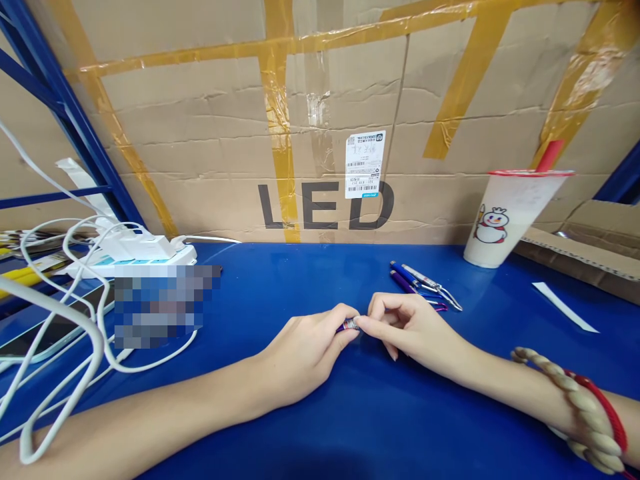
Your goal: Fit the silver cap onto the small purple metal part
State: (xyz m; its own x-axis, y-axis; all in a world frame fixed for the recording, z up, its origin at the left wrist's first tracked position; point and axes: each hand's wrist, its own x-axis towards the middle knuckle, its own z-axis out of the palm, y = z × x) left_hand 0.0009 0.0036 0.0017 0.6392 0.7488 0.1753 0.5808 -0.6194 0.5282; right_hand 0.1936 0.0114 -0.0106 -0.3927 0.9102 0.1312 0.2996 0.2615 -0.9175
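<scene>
In the middle of the head view, my left hand (313, 343) is closed around a small dark-blue tube with a printed label (349, 325). Most of the tube is hidden inside the fingers, so its exact kind cannot be told. The thumb and forefinger of my right hand (407, 323) pinch the tube's right end, and the two hands meet there. Just beyond my right hand lie several slim blue, purple and silver pen-shaped tubes (407, 277), some with metal clips or loops at their ends.
A tilted-looking drink cup (493, 227) with a red straw stands at right, near a white paper strip (565, 307) and a low cardboard box (590, 253). White cables (95, 333), a power strip (150, 257) and a phone (55, 327) crowd the left. A large carton (210, 153) backs the blue table (370, 420).
</scene>
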